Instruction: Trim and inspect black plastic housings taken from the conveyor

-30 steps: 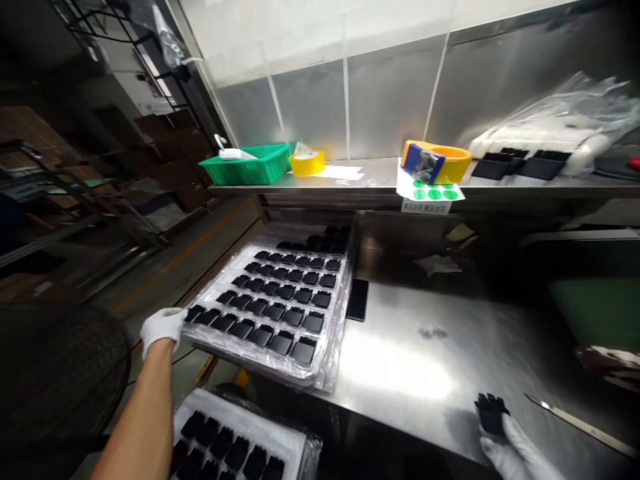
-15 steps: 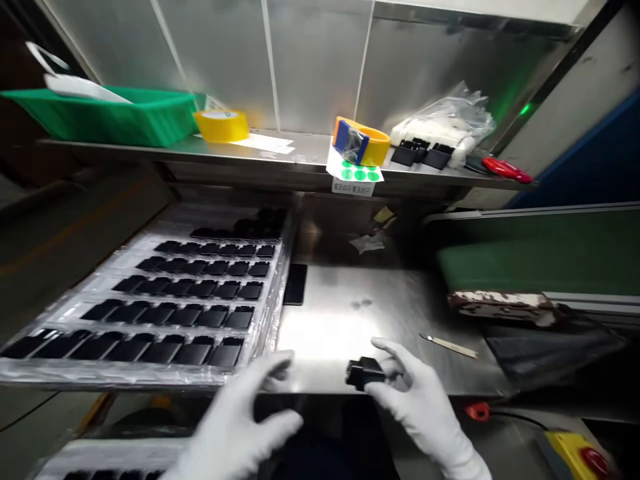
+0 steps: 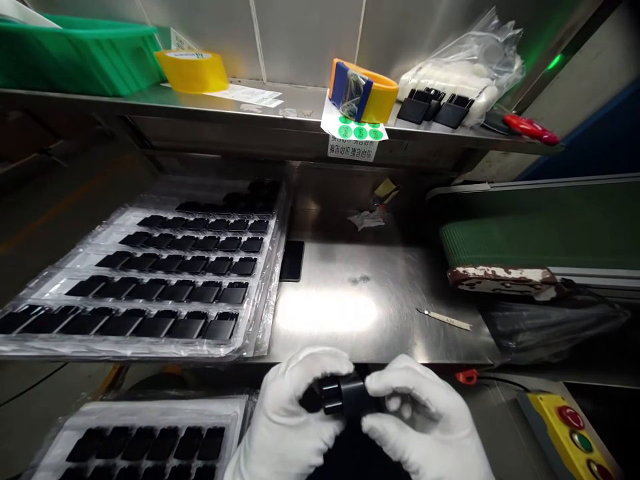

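A small black power plug (image 3: 353,397) with two prongs facing left is held in front of me, just below the table's front edge. My right hand (image 3: 425,413), white-gloved, grips its right end between thumb and fingers. Around the prong end my left hand (image 3: 297,413), also gloved, is closed, with its fingertips at the top and bottom of the plug. Part of the plug is hidden by the fingers. To the left, a white plastic-wrapped tray (image 3: 150,347) carries rows of similar black pieces.
A second tray (image 3: 235,417) of black pieces sits lower left. On the steel table (image 3: 330,347) lie a black phone-like slab (image 3: 293,261) and a scalpel (image 3: 445,319). A green conveyor (image 3: 550,227) stands right, above a yellow button box (image 3: 565,427). The shelf holds tape (image 3: 193,72) and a green basket (image 3: 80,60).
My left hand has come in from the left and closed around the plug's prong end. My right hand still holds the plug, now lower in view. The camera view has tilted down.
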### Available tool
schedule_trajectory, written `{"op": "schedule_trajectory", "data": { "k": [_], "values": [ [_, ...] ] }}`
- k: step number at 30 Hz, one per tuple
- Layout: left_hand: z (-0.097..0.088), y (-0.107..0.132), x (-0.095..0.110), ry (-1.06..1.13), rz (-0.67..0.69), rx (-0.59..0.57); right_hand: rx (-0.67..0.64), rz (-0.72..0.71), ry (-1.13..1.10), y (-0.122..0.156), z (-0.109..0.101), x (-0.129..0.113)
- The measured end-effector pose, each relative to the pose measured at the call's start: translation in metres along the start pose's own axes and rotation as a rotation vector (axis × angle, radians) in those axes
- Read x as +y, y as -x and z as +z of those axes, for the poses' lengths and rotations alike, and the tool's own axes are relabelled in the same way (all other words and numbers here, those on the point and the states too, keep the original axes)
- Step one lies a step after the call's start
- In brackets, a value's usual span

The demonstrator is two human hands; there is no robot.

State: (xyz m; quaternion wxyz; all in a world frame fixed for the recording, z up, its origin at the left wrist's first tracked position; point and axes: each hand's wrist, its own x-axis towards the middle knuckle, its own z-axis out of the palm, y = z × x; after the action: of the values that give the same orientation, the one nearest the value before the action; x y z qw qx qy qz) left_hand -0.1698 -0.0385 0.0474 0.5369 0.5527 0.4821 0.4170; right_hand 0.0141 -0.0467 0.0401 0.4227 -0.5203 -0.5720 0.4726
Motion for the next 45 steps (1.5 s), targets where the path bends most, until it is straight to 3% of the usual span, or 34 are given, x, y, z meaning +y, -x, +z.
{"op": "schedule_trajectory", "data": {
  "k": [2,5,8,10,12,17,23,25,28,32,34,37,40,45],
  "values": [
    [0.002,0.001,-0.001,-0.039,0.034,0.007,-0.064,0.130,-0.074,-0.001,0.001,-0.003],
    [0.009,0.004,0.000,-0.061,0.071,0.128,-0.122,0.268,-0.224,-0.001,0.004,-0.001],
    [0.018,0.009,0.009,0.107,-0.152,0.246,-0.106,0.184,-0.290,0.000,0.006,0.004],
    [0.021,0.011,0.018,0.279,-0.353,0.277,-0.073,0.095,-0.269,0.001,0.006,0.008],
    [0.023,0.010,0.027,0.404,-0.458,0.299,-0.062,0.038,-0.229,0.001,0.006,0.011],
    [0.022,0.005,0.036,0.466,-0.460,0.312,-0.087,-0.005,-0.192,0.001,0.005,0.016],
    [0.022,0.007,0.026,0.363,-0.437,0.303,-0.112,0.069,-0.277,0.005,0.009,0.024],
    [0.020,0.010,0.016,0.287,-0.389,0.282,-0.109,0.232,-0.377,0.005,0.012,0.024],
    [0.013,0.012,-0.002,0.079,-0.158,0.214,-0.134,0.451,-0.625,0.002,0.017,0.022],
    [0.002,0.005,-0.022,-0.289,0.233,0.038,-0.126,0.599,-0.821,-0.002,0.017,0.022],
    [0.003,-0.002,-0.030,-0.332,0.275,-0.026,-0.067,0.620,-0.818,-0.002,0.014,0.025],
    [0.022,-0.011,-0.038,-0.063,-0.024,-0.028,0.050,0.585,-0.779,0.001,0.007,0.034],
    [0.055,-0.013,-0.042,0.269,-0.336,0.011,0.115,0.551,-0.745,0.007,-0.002,0.043],
    [0.121,-0.005,-0.035,0.593,-0.361,0.103,0.238,0.457,-0.670,0.025,-0.029,0.059]
  ]
}}
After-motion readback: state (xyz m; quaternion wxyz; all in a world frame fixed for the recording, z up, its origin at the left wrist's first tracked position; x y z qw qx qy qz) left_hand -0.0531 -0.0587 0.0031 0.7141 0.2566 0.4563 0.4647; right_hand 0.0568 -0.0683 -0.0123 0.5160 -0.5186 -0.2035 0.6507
